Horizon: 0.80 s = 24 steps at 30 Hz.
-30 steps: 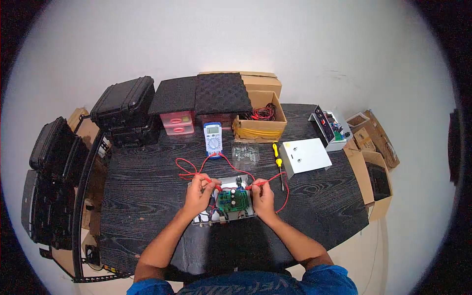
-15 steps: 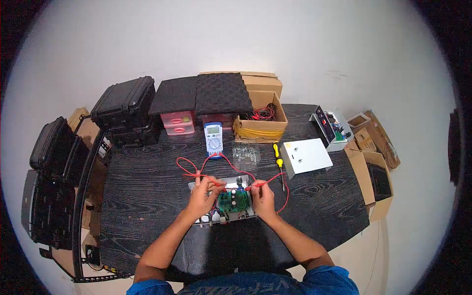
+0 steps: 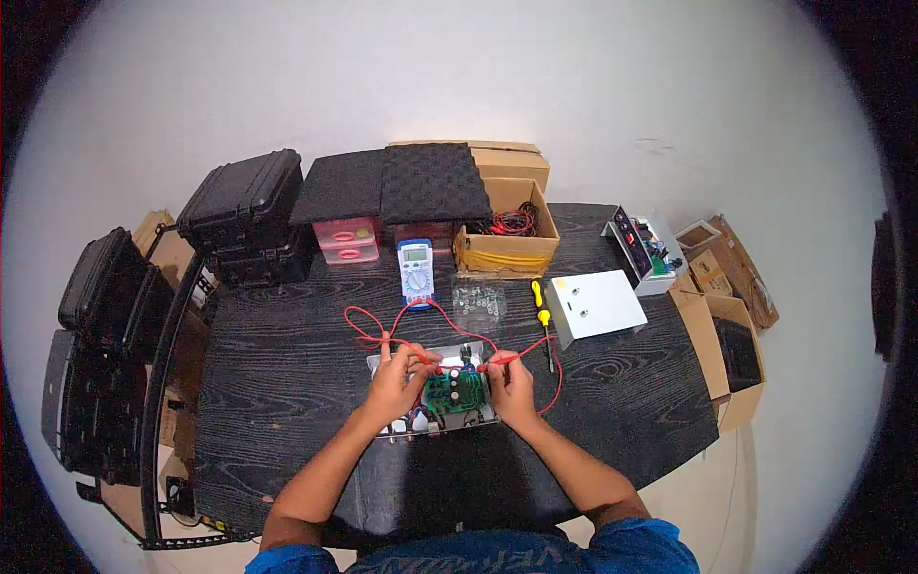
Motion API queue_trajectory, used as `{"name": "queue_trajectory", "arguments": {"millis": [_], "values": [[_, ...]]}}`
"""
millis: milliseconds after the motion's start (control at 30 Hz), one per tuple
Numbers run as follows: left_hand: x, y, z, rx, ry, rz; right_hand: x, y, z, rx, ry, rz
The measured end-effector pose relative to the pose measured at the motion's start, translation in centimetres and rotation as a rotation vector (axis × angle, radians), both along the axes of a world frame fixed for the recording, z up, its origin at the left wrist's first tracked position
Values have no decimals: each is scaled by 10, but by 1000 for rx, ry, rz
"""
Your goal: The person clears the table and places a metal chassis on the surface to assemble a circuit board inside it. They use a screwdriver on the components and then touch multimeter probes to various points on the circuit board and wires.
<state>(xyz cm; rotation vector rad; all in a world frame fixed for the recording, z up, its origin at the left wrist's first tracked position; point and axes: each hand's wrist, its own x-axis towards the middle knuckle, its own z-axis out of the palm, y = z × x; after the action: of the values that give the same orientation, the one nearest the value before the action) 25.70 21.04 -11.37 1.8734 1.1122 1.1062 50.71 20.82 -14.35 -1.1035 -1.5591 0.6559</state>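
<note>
A green circuit board (image 3: 463,394) sits inside an opened white metal case (image 3: 382,362) on the black table. My left hand (image 3: 394,385) is closed on a red test probe at the board's left upper side. Another red test probe (image 3: 521,356) is pinched in my right hand (image 3: 512,387), its tip by the board's upper right. Red leads run from both probes to a blue-and-white multimeter (image 3: 416,273) standing behind the case. Whether the probe tips touch the board is too small to tell.
A yellow-handled screwdriver (image 3: 541,304) and a white metal cover (image 3: 601,304) lie to the right. Behind are a bag of small hardware (image 3: 478,302), a cardboard box (image 3: 507,256) of cables and pink drawers (image 3: 346,241). Black cases (image 3: 244,196) stand left; another opened unit (image 3: 658,256) is at far right.
Almost nothing differs. Both hands keep their places at the board with the probes, apart from a very slight shift of the fingers.
</note>
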Motion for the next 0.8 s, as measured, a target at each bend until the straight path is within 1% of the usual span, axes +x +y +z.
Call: {"name": "queue_trajectory", "arguments": {"millis": [100,200,300,400,500,600,700,800], "values": [[1,-2,2,-14,-64,-7,1,3,-6,23,-25,-8],[0,-4,18,85,191,27,-1,2,-8,5,44,18],[-2,-3,14,234,243,53,-2,1,-2,16,33,8],[-2,0,11,359,246,84,-1,2,4,-45,-4,3],[-6,1,9,313,255,51,-4,4,14,-8,-67,-1],[-8,1,6,280,262,50,-6,6,11,2,-85,-27],[-10,1,4,241,260,31,-7,2,16,-21,-49,-20],[-8,-1,6,213,260,39,-2,0,16,16,-106,-2]]}}
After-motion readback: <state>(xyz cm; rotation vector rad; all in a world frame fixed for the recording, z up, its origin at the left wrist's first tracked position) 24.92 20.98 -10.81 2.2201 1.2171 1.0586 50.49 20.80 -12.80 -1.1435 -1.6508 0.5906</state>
